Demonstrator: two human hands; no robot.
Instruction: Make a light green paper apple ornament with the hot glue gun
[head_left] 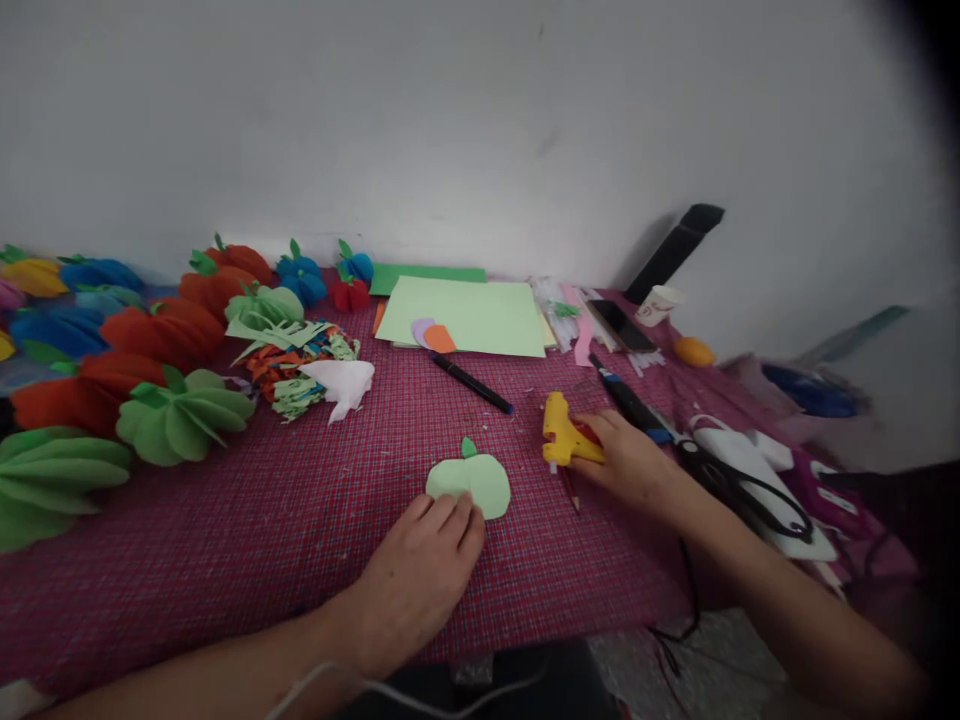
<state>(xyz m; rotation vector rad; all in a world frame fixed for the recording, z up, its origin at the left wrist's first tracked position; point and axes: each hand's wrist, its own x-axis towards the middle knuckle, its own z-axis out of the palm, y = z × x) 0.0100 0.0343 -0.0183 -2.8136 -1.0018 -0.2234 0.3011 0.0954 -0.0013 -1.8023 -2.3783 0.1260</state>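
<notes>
Light green paper cutout [489,484] in a rounded fruit shape lies on the cloth in front of me, a small dark green paper leaf [469,447] at its top. My left hand [427,560] rests its fingertips on the cutout's lower edge, fingers side by side and lying over the paper; its thumb is hidden. To the right, my right hand [622,462] is wrapped round the handle of a yellow glue gun [562,432]. The gun is apart from the cutout. A pencil [571,493] lies just below the gun, partly covered by it.
Several folded-paper pumpkins [184,415] crowd the left side, beside paper scraps [289,365]. Light green sheets [465,312] and a black pen [472,383] lie behind the cutout. A phone [621,326], paper cup [658,304], black-handled tool [630,400] and dark cable [742,490] are at right.
</notes>
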